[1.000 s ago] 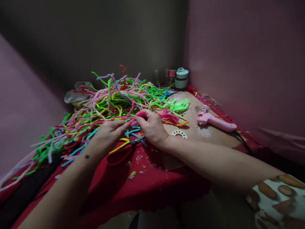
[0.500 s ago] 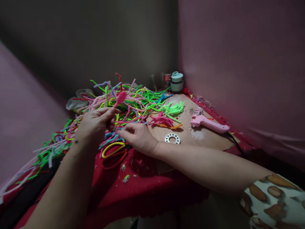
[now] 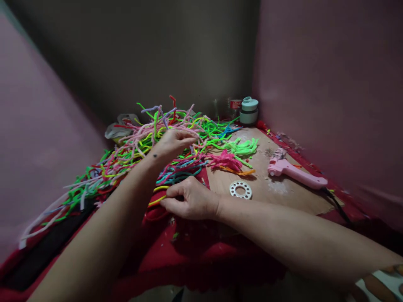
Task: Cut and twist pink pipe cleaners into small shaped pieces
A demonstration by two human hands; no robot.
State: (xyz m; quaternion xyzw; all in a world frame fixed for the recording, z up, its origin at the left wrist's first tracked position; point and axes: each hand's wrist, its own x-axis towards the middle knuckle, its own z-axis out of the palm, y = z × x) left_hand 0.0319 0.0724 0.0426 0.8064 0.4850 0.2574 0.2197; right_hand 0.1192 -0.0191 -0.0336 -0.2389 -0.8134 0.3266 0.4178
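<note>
My left hand [image 3: 176,142] hovers over the near side of a heap of coloured pipe cleaners [image 3: 151,134]. Its fingers point right and are drawn together; whatever they hold, if anything, is hidden. My right hand [image 3: 193,199] is lower, at the table's near side, with thumb and forefinger closed on the yellow-and-red handle of a pair of scissors [image 3: 156,203]. The blades are out of sight behind that hand. Just beyond the right hand, a bunch of pink pipe cleaners [image 3: 224,161] rests on a cardboard sheet [image 3: 261,199].
A pink glue gun [image 3: 297,173] with a black cord lies on the cardboard's right. Nearer is a round metal disc with holes [image 3: 232,191]. Green pipe cleaners [image 3: 244,147] and a lidded pale-blue container [image 3: 249,111] are farther back. Red cloth [image 3: 189,262] covers the table; walls stand behind.
My left hand has moved right over the heap, and the looped pink pipe cleaner it held no longer shows. My right hand has come down onto the scissors' handle. The view has shifted left.
</note>
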